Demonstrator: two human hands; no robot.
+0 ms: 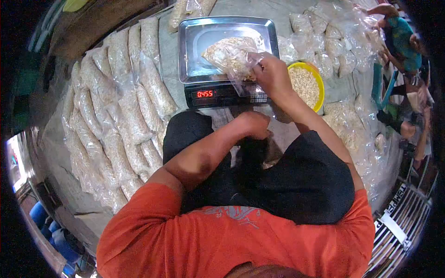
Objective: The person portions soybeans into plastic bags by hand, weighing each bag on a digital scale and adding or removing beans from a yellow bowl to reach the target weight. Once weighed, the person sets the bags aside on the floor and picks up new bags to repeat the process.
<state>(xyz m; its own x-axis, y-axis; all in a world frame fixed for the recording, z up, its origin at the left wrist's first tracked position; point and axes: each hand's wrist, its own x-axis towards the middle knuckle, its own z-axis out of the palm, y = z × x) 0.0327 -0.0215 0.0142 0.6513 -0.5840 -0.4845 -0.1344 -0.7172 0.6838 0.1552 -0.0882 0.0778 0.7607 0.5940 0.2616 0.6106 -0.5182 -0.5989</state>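
A clear plastic bag of pale grains (230,53) lies on the metal pan of a digital scale (194,95), whose red display reads 0.455. My right hand (272,74) is closed on the bag's loose plastic end at the pan's right front corner. My left hand (254,125) is in front of the scale, above my lap, with its fingers curled; what they hold, if anything, is hidden. Just right of the scale stands a yellow bowl (320,82), filled with pale chopped pieces.
Several long filled bags (123,111) lie in rows on the floor at left. Smaller filled bags (327,39) lie at the upper right, and more bags (345,125) on the right. Another person (403,41) is at the right edge, near a slatted rack (394,227).
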